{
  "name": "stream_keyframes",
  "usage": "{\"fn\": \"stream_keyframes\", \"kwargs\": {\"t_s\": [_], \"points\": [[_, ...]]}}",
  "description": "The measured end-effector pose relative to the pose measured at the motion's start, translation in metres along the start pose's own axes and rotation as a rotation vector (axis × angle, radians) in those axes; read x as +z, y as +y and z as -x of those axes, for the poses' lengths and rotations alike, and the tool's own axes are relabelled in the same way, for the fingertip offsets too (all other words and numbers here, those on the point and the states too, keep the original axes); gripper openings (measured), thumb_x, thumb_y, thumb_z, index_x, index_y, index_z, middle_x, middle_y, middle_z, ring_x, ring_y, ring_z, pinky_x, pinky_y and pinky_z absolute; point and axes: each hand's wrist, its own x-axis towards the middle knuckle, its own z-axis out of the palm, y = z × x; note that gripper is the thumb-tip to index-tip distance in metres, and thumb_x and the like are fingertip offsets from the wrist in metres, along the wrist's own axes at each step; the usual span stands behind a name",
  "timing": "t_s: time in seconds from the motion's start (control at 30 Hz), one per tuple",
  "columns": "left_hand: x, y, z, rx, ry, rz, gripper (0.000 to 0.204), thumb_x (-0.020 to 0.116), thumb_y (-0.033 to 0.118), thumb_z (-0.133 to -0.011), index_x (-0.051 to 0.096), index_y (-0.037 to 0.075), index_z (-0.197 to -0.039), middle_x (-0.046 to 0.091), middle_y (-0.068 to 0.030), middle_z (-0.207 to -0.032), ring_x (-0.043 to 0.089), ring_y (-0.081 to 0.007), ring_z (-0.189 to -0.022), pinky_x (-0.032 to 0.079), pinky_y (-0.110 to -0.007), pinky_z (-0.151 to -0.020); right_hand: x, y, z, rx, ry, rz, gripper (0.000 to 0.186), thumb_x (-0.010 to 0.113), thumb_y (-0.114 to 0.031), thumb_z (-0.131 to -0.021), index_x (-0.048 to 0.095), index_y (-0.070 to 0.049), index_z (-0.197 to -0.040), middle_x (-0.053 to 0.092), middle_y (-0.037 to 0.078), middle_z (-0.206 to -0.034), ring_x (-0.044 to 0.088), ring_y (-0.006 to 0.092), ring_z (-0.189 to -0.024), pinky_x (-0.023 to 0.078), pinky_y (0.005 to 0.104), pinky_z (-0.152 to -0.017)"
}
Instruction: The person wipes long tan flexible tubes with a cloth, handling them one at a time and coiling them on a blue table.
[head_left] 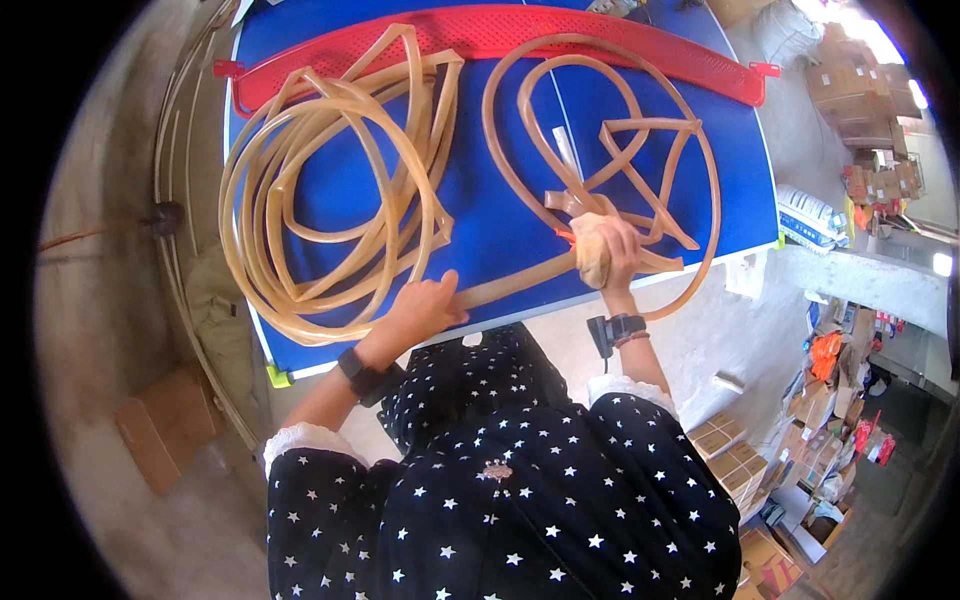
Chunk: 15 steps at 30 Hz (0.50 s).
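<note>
My left fingers grip the hose, right fingers clasp the cloth; I'd keep the hose taut, pressing evenly.

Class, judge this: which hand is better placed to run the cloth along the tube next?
Probably the right hand: it holds the tan cloth against the tube. The left hand is at the tube farther left, with no cloth visible in it.

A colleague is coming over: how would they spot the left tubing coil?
Find the blue table. On its left half, near the left hand, lies the yellowish tubing coil; its many overlapping rings set it apart from the sparser loops at right.
</note>
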Motion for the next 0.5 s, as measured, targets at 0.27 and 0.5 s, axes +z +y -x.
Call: {"fn": "stream_keyframes", "kwargs": {"t_s": [0.27, 0.5], "points": [[-0.028, 0.021, -0.064, 0.075, -0.169, 0.141, 0.04, 0.07, 0.036, -0.077, 0.056, 0.004, -0.096, 0.06, -0.015, -0.088, 0.059, -0.0307, -0.086, 0.046, -0.039, -0.072, 0.016, -0.014, 0.023, -0.048, -0.116, -0.048, 0.031, 0.071, -0.016, -0.069, 0.062, -0.015, -0.098, 0.059, 0.007, -0.109, 0.053, 0.0279, -0.107, 0.038, 0.0453, -0.095], [-0.017, 0.113, -0.244, 0.315, 0.518, -0.173, 0.042, 0.07, 0.028, -0.075, 0.055, 0.001, -0.104, 0.057, -0.0136, -0.101, 0.058, -0.031, -0.096, 0.047, -0.039, -0.08, 0.019, -0.013, 0.022, -0.024, -0.044, -0.225, 0.028, 0.069, -0.018, -0.068, 0.061, -0.018, -0.094, 0.059, 0.003, -0.107, 0.054, 0.0261, -0.105, 0.037, 0.0461, -0.095]]}}
